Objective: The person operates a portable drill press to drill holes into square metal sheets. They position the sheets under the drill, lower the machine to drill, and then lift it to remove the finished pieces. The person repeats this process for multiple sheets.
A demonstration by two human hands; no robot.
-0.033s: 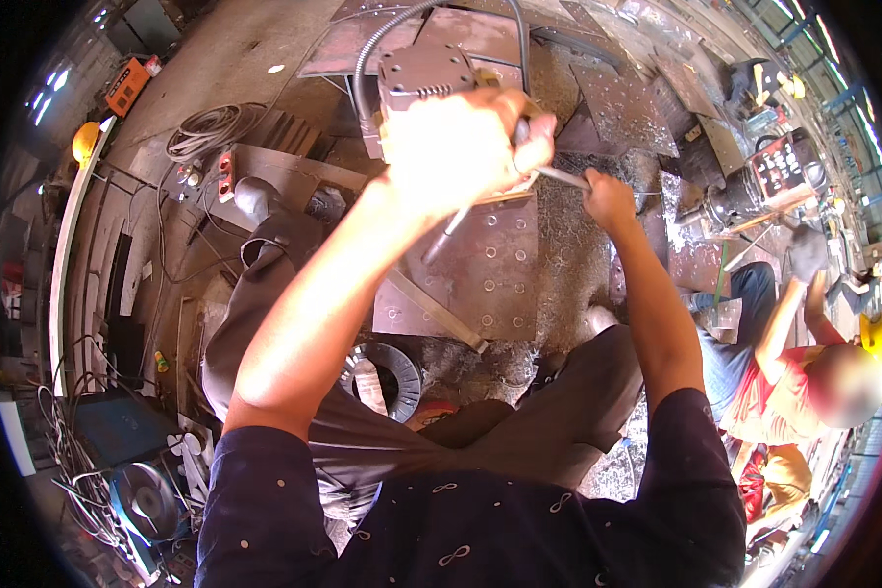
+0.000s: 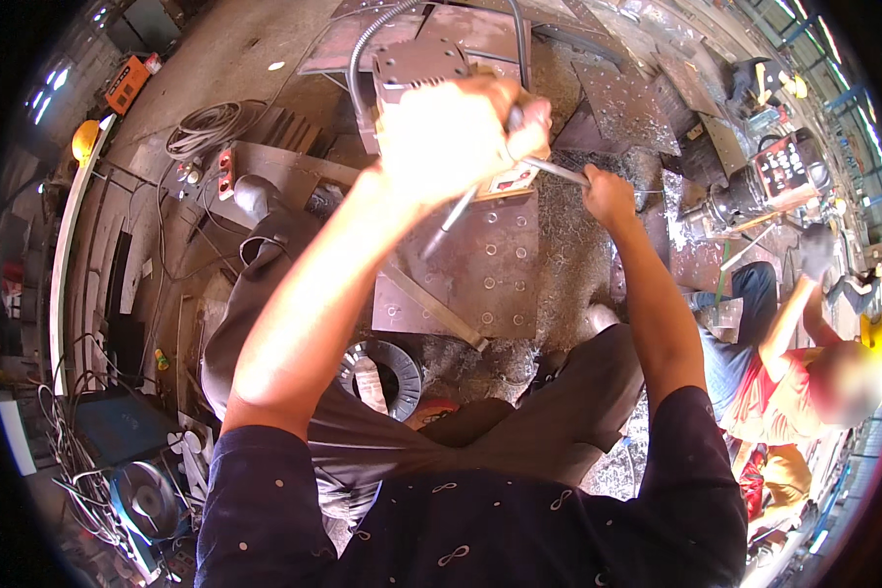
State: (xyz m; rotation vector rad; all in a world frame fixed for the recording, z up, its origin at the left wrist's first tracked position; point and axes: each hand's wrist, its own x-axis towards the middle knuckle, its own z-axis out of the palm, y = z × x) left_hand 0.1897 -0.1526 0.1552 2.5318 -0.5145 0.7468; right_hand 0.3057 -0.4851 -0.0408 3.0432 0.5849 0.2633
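A dark boxy drilling machine (image 2: 416, 65) with a flexible conduit stands in front of me on a brown steel plate (image 2: 505, 279) marked with several circles or holes. My left hand (image 2: 461, 132), washed out by bright light, is closed around a lever on the machine; the palm side is hidden. My right hand (image 2: 608, 199) grips the outer end of a metal feed lever (image 2: 557, 171) that slants up to the left hand. Another metal lever (image 2: 451, 223) sticks out below my left wrist, untouched. A flat metal bar (image 2: 431, 309) lies across the plate's near left part.
A ring-shaped dark part (image 2: 404, 377) lies between my legs. To the left are coiled cable (image 2: 211, 132), a red socket strip (image 2: 226, 174) and a blue machine (image 2: 147, 500). At right, a co-worker in a red shirt (image 2: 789, 387) works by another machine (image 2: 779, 176).
My left hand has shifted very slightly downward and left with the levers. The right hand has barely moved. The co-worker's gloved hand has shifted a little.
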